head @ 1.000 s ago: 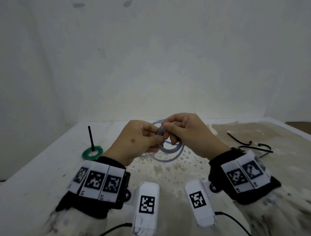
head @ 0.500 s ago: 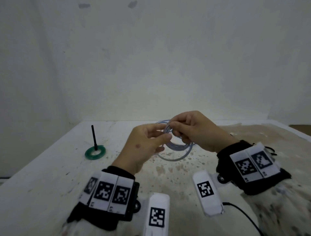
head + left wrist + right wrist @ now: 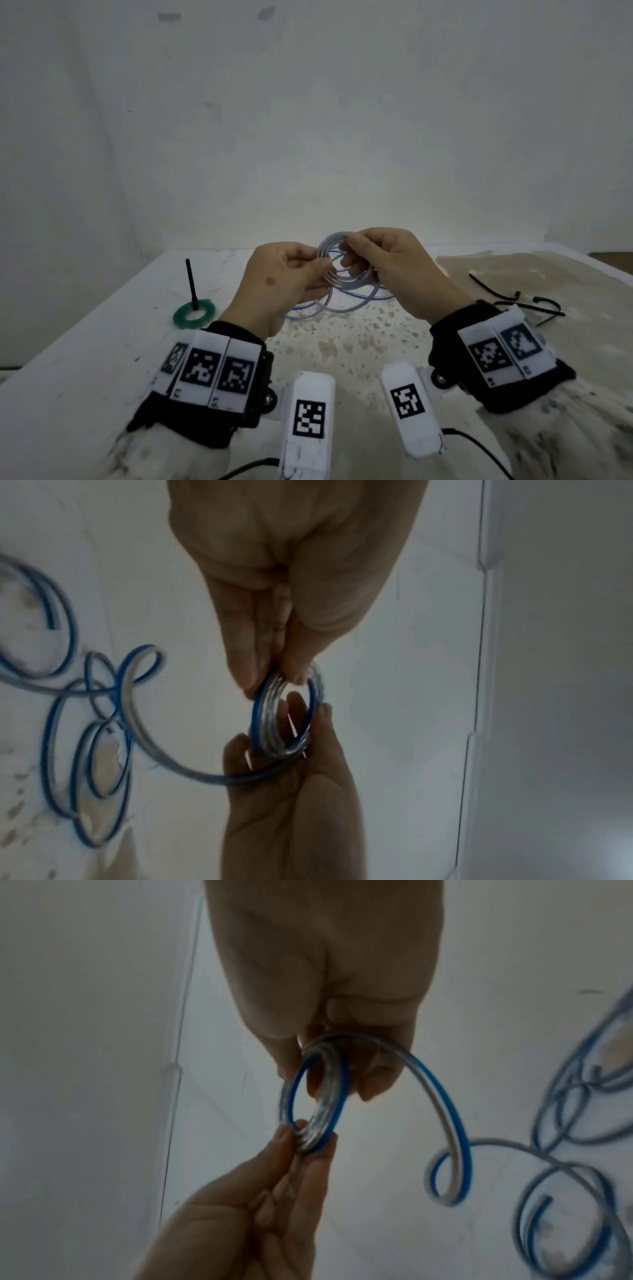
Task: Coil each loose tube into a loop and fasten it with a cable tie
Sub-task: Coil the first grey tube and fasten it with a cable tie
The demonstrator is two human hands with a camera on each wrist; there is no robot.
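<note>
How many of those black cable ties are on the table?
2, it seems: both lie on the table to the right of the right hand, one farther back, one hooked just beyond the wrist. They overlap, so another may be hidden.

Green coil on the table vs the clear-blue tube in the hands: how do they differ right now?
The green coil is a finished flat ring lying on the table, with a black tie tail standing up from it; nobody touches it. The clear-blue tube is only partly wound: a few turns are pinched between the left hand and the right hand, held off the table, the rest trailing loose, and no tie shows on it. Both are thin tubing in round loops.
</note>
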